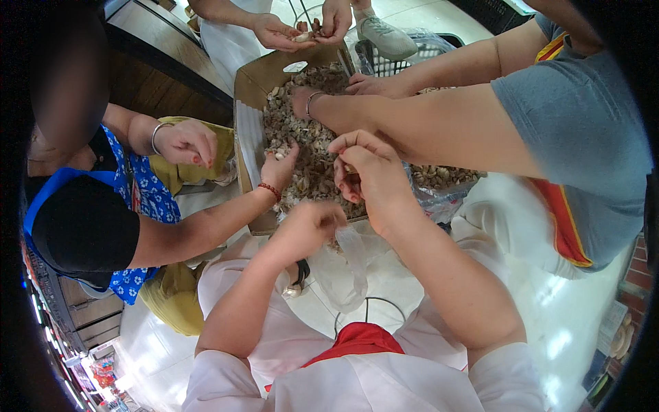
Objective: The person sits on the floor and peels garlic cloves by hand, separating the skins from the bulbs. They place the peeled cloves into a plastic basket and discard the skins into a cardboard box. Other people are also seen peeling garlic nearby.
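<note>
A cardboard box in front of me holds a heap of small brownish pieces that look like dried mushrooms. My left hand is blurred, near the box's near edge, with its fingers bent; whether it grips anything is unclear. Just below its fingertips hangs a translucent plastic bag. Over the heap, my right hand has its fingers curled in, and a small pale piece seems to show between them. The insides of both hands are mostly hidden.
Co-workers' hands reach in from the left, the far side and the right. Right of the box lies a clear plastic bag with more pieces. A black plastic basket stands behind, near a co-worker's shoe.
</note>
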Available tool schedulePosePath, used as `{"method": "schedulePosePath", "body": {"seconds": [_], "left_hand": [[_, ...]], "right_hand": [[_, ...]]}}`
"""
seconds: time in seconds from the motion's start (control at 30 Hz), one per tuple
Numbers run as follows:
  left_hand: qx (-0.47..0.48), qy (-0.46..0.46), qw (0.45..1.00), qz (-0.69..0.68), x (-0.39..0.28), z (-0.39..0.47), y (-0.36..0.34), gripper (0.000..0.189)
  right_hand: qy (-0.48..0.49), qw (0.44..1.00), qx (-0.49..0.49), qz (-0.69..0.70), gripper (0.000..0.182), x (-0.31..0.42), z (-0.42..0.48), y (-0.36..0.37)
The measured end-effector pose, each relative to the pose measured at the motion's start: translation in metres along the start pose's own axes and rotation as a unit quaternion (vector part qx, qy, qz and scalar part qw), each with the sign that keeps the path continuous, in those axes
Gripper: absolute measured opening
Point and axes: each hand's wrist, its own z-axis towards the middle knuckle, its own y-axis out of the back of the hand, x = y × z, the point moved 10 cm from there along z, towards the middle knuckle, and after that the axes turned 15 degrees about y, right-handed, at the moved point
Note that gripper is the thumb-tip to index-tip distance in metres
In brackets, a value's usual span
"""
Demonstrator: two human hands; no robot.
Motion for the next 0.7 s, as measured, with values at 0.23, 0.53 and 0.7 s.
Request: {"method": "schedulePosePath", "body": {"seconds": [0.23, 0.53, 0.7], "left_hand": [[-0.337, 0.038, 0.902, 0.265, 0.067, 0.099, 0.038, 0.021], [-0.186, 0.084, 0.941, 0.270, 0.084, 0.167, 0.009, 0.024], [-0.192, 0.035, 0.958, 0.211, 0.061, 0.125, 0.024, 0.026]], "right_hand": [[0.016, 0.990, 0.134, -0.044, 0.013, -0.007, -0.006, -0.029], [0.072, 0.977, 0.175, -0.102, 0.011, -0.003, -0.010, -0.032], [0.011, 0.984, 0.166, -0.056, 0.011, -0.015, -0.009, -0.030]]}}
